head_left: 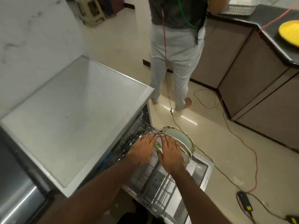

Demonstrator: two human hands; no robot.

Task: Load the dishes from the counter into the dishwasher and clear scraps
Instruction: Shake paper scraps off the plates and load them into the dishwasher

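The dishwasher's lower rack [155, 188] is pulled out over the open door [200, 172]. Pale plates [179, 136] with worn brown rims stand on edge at the rack's far end. My right hand [171, 152] lies flat against the near plate, fingers straight. My left hand [144, 147] rests beside it on the rack, fingers straight and reaching toward the plates' left rim. A small green item [157, 145] shows between the two hands; what it is cannot be told.
The dishwasher's grey top [72, 113] fills the left. A person [176, 50] stands at the dark counter [267, 18], which carries a yellow plate [289, 32] and a wire basket [239, 9]. Orange and black cables [233, 138] trail across the floor by a power adapter [244, 200].
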